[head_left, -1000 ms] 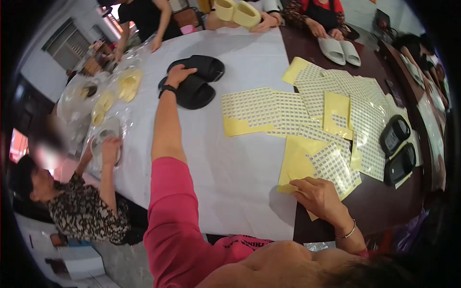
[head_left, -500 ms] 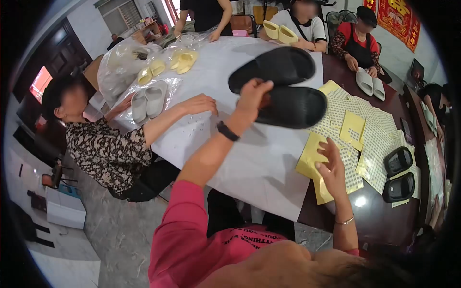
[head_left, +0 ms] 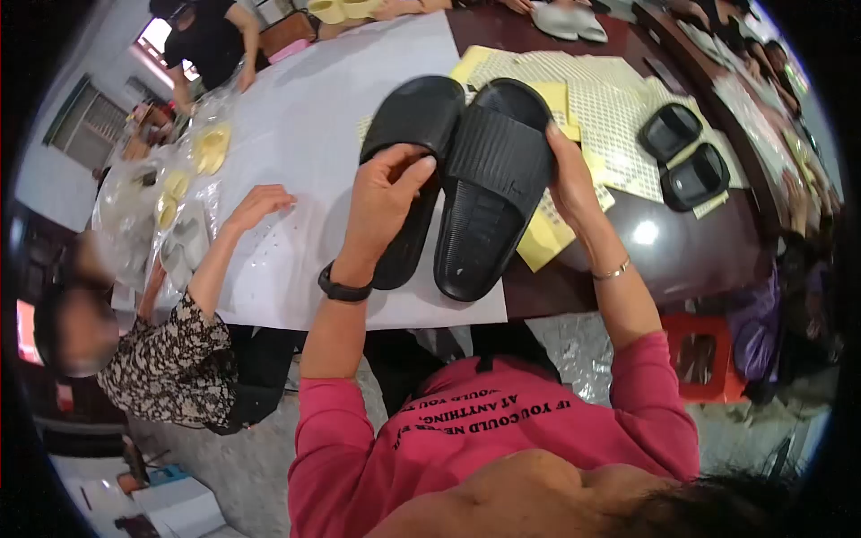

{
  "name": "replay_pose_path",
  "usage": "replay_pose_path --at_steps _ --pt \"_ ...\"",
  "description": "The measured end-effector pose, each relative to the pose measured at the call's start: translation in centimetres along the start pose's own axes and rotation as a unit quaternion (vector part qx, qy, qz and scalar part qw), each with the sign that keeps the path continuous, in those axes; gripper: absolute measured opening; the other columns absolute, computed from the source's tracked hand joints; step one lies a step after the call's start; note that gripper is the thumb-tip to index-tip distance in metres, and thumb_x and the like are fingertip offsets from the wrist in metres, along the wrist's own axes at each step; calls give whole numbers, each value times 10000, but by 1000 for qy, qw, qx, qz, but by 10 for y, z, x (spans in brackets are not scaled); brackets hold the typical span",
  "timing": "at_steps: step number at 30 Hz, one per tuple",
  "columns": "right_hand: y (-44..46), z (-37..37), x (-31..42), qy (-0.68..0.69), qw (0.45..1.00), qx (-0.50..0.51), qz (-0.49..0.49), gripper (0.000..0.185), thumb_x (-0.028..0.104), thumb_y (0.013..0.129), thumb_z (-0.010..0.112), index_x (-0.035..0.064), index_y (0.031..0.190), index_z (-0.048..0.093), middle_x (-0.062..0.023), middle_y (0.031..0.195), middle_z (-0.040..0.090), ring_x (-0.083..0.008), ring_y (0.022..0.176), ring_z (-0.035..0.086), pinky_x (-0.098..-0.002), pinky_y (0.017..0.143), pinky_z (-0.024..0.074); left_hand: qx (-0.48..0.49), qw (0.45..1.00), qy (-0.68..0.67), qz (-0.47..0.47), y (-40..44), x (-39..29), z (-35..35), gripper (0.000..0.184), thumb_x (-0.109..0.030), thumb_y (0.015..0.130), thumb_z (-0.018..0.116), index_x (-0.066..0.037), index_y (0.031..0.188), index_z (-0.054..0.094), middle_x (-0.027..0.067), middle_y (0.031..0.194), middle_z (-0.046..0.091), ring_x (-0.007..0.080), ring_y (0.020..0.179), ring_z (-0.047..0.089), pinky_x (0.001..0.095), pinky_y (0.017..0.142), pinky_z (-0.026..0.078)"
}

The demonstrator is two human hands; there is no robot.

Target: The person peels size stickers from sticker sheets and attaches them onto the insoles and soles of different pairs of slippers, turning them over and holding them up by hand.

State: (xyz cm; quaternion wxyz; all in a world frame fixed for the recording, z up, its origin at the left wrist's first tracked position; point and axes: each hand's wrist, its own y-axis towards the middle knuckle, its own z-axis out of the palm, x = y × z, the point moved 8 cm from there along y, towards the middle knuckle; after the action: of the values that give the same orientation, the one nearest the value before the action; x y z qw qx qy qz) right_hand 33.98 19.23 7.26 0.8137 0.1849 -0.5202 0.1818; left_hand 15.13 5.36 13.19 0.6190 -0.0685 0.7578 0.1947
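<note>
Grip change: the pair is now in both hands. Left hand [head_left: 378,204] is curled small, thumb near forefinger, at the strap of the left slide [head_left: 414,117]; can't tell how far the fingers go under. Right hand [head_left: 572,177], free over the sheets half a second ago, now holds the right slide [head_left: 498,152] by its outer edge, thumb on the rim, other fingers hidden behind.

Both slides are up close to the wearer, by the near edge of the tabletop [head_left: 673,255], seemingly lifted; a second ago they sat far across it. Toes point away, heels spread apart, straps and footbeds in view. My read: fetch done, handling now two-handed at close range. Can't tell if a label is on either hand.

Next out: yellow sheet [head_left: 541,240] and label sheets [head_left: 619,103], partly behind the right slide and hand. Spare black pair [head_left: 671,131] at right, apart from the held ones. Left: a co-worker's hand [head_left: 258,204] over the white cover [head_left: 314,117], touching neither slide. Farther: cream slides [head_left: 213,148] on plastic.
</note>
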Motion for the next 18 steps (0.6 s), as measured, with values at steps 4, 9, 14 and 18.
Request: replay_pose_path --at_steps 4,9,14,18 --pt "5 -5 -10 -3 999 16 38 463 387 989 492 -25 1180 583 -67 1095 648 -128 953 608 -269 849 485 -25 997 -7 66 -2 -5 8 191 -99 881 658 27 1022 634 18 861 640 63 763 575 215 710 468" --pt "9 -13 -17 -41 997 1 65 472 407 972 522 -23 1151 599 -64 1055 659 -119 908 620 -265 824 498 -35 997 1 75 -3 3 16 192 -104 886 649 33 1018 622 22 871 633 63 763 568 204 715 466" --pt "11 -16 -19 -40 998 -1 53 428 377 969 539 -20 1107 620 -54 991 675 -108 832 639 -243 754 523 -40 995 -24 87 -8 5 21 256 -117 841 700 41 1016 600 31 856 620 88 761 568 231 725 479" --pt "11 -18 -18 -53 998 -7 45 434 374 972 535 -26 1121 613 -60 1004 675 -101 847 639 -239 727 520 -81 987 64 123 -9 10 22 349 -104 743 779 34 996 582 64 850 627 129 740 583 255 698 485"
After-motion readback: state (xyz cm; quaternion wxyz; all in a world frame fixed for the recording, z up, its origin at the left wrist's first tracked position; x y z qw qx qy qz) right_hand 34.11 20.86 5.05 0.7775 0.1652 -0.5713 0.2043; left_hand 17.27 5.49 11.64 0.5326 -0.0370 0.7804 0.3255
